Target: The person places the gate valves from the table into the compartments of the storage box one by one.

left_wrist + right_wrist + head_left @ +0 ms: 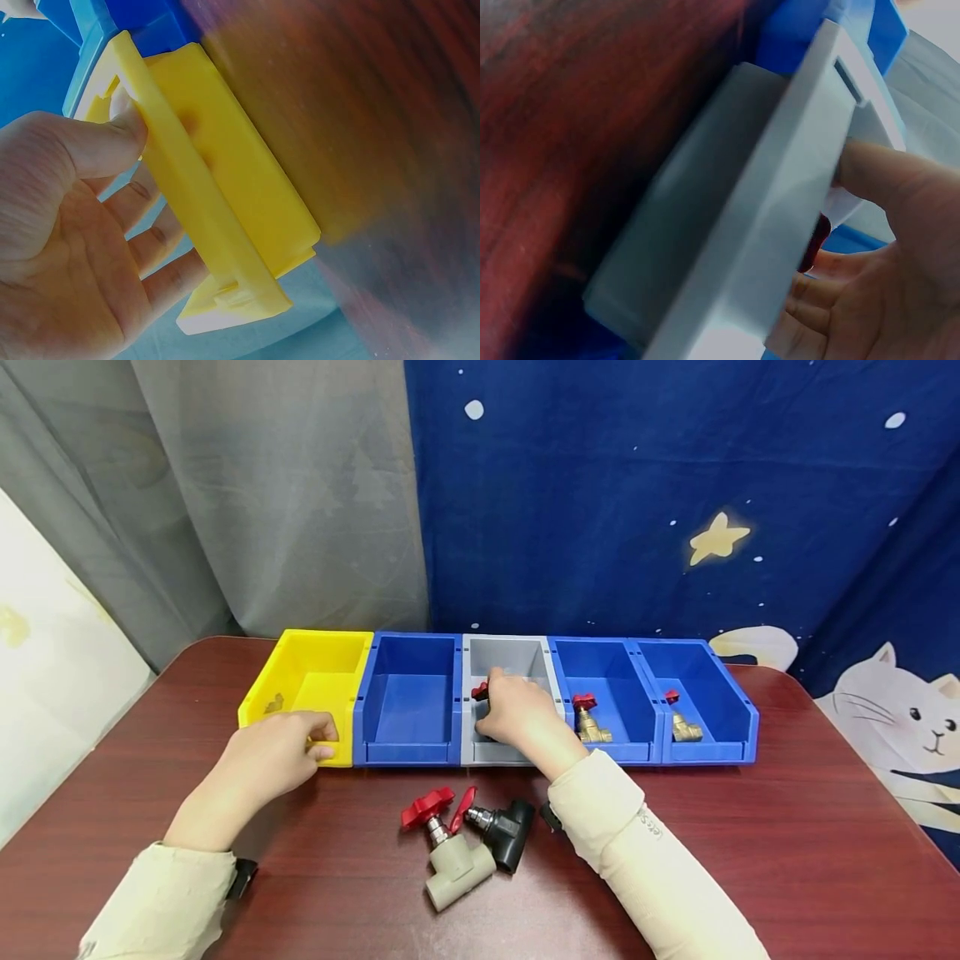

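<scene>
In the head view, my left hand (273,752) grips the front lip of the yellow bin (330,652), at the left end of the row. The left wrist view shows the thumb (112,146) hooked over that lip, with the other fingers behind it. My right hand (521,710) reaches down into the grey bin (510,649) in the middle, fingers curled about a valve with a red handwheel (480,691). Hand and bin wall hide most of this valve. In the right wrist view its red wheel (815,241) shows between thumb and fingers, behind the bin's front lip.
A beige valve (457,868) and a black valve (510,835), both with red handwheels, lie on the table before the bins. Brass valves stand in the two right-hand blue bins, one valve (591,722) and another valve (684,722). A blue bin (408,693) adjoins the yellow one.
</scene>
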Motion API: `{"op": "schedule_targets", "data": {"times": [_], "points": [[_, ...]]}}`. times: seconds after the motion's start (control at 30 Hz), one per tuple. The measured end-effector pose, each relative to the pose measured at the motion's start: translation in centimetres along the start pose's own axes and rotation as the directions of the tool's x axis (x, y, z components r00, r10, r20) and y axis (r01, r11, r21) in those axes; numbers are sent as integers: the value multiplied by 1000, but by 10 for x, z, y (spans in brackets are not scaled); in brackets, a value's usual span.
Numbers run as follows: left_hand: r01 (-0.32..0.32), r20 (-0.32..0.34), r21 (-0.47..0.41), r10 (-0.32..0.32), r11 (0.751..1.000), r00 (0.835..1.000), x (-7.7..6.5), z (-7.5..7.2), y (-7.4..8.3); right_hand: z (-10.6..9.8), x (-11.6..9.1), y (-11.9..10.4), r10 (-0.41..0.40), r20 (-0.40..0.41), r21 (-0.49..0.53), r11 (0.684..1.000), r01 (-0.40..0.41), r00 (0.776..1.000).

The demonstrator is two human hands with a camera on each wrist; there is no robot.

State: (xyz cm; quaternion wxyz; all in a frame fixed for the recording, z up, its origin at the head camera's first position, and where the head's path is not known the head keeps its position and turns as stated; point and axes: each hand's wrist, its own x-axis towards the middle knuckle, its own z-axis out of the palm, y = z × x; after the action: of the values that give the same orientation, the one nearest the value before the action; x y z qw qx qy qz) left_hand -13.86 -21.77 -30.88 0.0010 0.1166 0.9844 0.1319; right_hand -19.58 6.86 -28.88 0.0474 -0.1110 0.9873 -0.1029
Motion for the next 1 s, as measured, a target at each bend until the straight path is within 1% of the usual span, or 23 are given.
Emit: {"op": "schedule_targets", "data": {"times": [0.1, 0.43, 0.7, 1.0], "points": [[-4, -6, 1, 4, 1000, 1000, 0, 1, 0, 4, 1, 0, 19, 13, -1, 1000, -19, 1000], [-15, -26, 3, 15, 1000, 1000, 0, 1, 1, 8, 2, 0, 41, 55, 3, 999, -41, 998], [-7, -21, 6, 7, 1000, 1000, 1, 1, 0, 9, -1, -4, 10, 41, -34, 999, -9, 999], [-13, -32, 9, 13, 1000, 999, -1, 0, 0, 5, -8, -8, 3, 37, -61, 998, 0, 999]]}}
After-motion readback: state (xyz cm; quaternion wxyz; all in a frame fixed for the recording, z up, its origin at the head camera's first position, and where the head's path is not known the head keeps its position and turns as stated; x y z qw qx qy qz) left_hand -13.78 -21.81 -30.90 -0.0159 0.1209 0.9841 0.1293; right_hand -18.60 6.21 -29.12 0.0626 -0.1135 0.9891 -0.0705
